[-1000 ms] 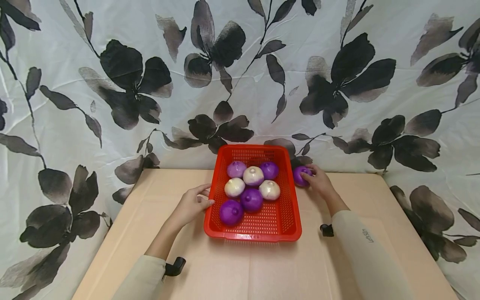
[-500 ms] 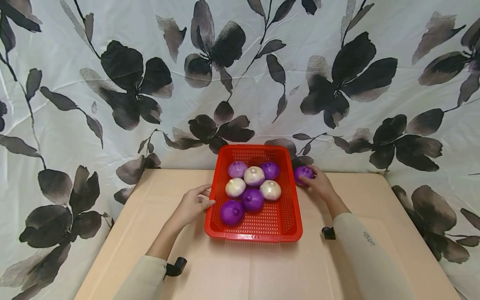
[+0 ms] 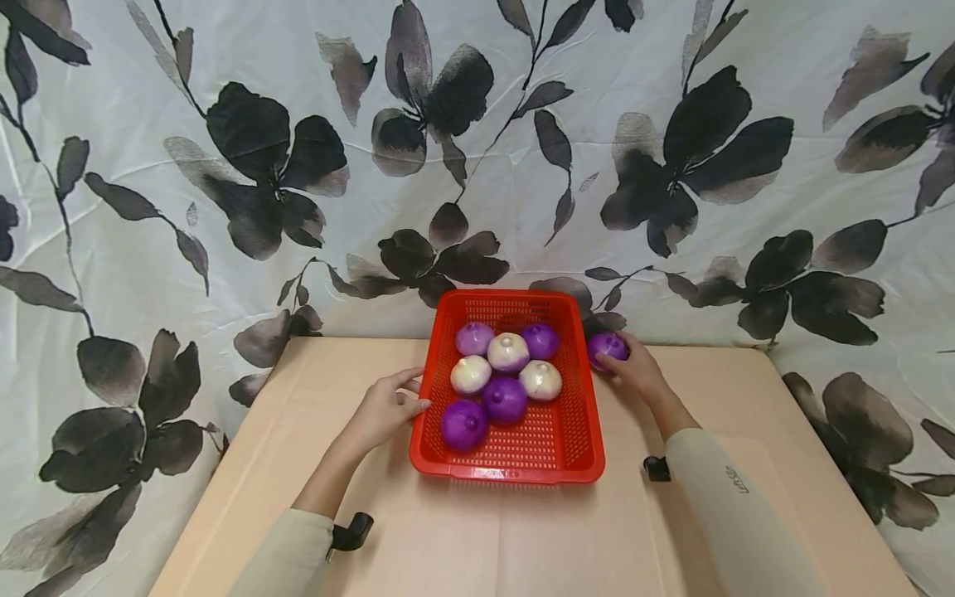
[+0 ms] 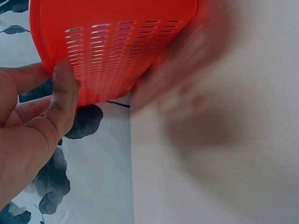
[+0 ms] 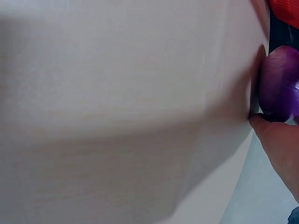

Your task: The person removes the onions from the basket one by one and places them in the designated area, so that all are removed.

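Observation:
In the head view a red plastic basket (image 3: 548,448) with slotted walls holds several purple and white onions, among them a purple onion (image 3: 464,424) and a white onion (image 3: 540,380). My left hand (image 3: 384,409) grips the basket's left rim; the left wrist view shows the thumb and fingers (image 4: 63,91) on the rim and outer wall of the basket (image 4: 107,51). Just beyond the basket's right rim, my right hand (image 3: 640,369) holds a purple onion (image 3: 608,351) between thumb and fingers. That onion (image 5: 280,84) is partly cut off in the right wrist view.
A light wooden-coloured table (image 3: 477,547) lies under the basket and both arms. Directly behind its far edge hangs a white cloth (image 3: 552,50) printed with dark flowers. The basket's far end stands close to this cloth.

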Action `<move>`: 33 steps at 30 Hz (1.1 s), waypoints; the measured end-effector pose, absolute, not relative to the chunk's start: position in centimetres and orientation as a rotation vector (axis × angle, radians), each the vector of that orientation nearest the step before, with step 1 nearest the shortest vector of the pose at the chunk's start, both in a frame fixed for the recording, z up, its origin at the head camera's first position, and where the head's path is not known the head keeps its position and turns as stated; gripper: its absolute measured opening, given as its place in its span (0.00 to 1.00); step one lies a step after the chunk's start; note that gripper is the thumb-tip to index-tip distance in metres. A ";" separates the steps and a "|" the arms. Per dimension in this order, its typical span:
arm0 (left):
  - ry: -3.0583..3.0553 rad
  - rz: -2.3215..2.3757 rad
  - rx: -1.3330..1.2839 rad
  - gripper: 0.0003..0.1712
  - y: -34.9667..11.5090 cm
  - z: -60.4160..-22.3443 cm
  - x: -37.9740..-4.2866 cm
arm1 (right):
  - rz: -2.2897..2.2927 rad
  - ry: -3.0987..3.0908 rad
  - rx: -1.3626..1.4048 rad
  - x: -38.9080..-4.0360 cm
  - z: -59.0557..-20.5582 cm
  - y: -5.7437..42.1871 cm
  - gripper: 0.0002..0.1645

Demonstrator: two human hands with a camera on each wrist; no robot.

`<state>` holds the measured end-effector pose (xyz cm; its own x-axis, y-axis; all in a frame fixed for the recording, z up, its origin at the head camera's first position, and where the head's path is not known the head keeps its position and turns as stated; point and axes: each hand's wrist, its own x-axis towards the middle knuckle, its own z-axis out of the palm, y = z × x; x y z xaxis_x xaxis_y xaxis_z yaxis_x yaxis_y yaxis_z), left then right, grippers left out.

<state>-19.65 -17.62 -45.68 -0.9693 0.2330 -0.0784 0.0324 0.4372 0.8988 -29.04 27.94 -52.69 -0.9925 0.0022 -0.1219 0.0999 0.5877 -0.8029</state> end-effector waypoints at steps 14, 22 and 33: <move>2.516 1.528 0.218 0.36 -17.6 -45.7 -19.7 | -1.374 2.724 0.070 -29.1 -52.6 27.9 0.51; 2.526 1.521 0.222 0.36 -17.5 -45.5 -19.7 | -1.357 2.715 0.088 -29.1 -52.3 28.1 0.52; 2.528 1.517 0.231 0.36 -17.5 -45.5 -19.7 | -1.403 2.758 0.031 -28.1 -50.1 28.6 0.53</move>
<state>-19.73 -17.52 -45.47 -0.9710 0.2262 -0.0773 0.0383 0.4663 0.8838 -28.06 28.64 -50.14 -0.9987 -0.0033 -0.0508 0.0391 0.5888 -0.8073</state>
